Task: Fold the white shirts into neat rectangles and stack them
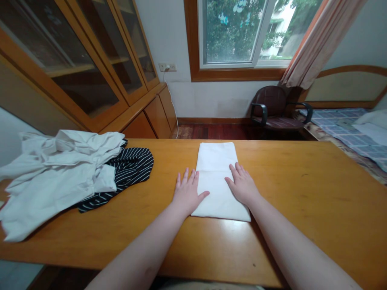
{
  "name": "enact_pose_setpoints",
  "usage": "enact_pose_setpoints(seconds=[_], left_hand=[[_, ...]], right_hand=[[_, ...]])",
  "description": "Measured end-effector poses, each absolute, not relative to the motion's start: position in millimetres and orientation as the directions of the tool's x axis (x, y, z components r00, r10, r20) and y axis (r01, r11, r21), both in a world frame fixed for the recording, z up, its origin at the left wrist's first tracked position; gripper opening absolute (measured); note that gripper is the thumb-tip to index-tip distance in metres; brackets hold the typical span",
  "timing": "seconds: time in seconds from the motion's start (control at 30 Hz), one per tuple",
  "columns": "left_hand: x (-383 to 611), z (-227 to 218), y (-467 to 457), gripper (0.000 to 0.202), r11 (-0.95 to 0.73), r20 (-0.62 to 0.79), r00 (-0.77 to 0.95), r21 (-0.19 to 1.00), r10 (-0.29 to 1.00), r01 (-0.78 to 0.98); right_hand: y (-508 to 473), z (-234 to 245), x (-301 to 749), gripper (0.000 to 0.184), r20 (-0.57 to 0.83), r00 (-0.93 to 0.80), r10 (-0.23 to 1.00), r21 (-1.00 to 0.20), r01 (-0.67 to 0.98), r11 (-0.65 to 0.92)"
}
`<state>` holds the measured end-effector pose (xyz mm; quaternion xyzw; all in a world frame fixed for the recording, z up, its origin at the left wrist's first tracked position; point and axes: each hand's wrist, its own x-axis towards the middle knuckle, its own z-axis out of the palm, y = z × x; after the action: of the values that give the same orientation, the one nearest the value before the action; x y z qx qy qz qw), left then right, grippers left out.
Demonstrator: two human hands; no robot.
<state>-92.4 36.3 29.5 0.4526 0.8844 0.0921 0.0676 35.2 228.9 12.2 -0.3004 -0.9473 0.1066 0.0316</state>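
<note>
A folded white cloth lies as a long rectangle on the wooden table, running away from me. My left hand rests flat at its left edge, fingers stretched out and thumb on the cloth. My right hand lies flat on the right side of the cloth, fingers extended. Neither hand holds anything.
A heap of white garments covers a black striped garment at the table's left. Beyond the table stand a glass-fronted wooden cabinet, a dark armchair under the window, and a bed at right.
</note>
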Motion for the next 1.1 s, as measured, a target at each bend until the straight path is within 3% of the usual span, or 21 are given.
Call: enact_pose_setpoints(seconds=[0.13,0.23,0.5,0.67,0.87,1.1], left_hand=[[-60.7,35.3,59.7,0.069,0.46,-0.018,-0.464,0.169,0.885,0.871],[-30.5,29.5,82.3,0.074,0.349,-0.02,-0.352,0.202,0.936,0.915],[-16.3,14.2,76.6,0.085,0.266,-0.015,-0.267,0.166,0.963,0.95],[-39.0,18.8,56.3,0.089,0.318,-0.042,-0.316,0.196,0.948,0.928],[-68.1,23.5,32.7,0.077,0.419,-0.101,-0.407,0.253,0.908,0.872],[-111.7,34.4,15.8,0.052,0.492,-0.013,-0.497,0.16,0.868,0.856]], right_hand=[[228.7,11.3,34.8,0.063,0.007,-0.818,0.575,-0.214,0.56,0.8],[229.5,10.2,34.6,0.059,0.008,-0.816,0.578,-0.217,0.563,0.797],[230.0,12.7,35.8,0.055,-0.004,-0.827,0.563,-0.225,0.549,0.805],[229.8,12.6,36.2,0.057,0.001,-0.832,0.555,-0.227,0.541,0.81],[231.2,13.5,36.4,0.057,-0.016,-0.83,0.558,-0.245,0.544,0.803],[229.4,8.5,36.6,0.057,0.036,-0.816,0.576,-0.303,0.541,0.785]])
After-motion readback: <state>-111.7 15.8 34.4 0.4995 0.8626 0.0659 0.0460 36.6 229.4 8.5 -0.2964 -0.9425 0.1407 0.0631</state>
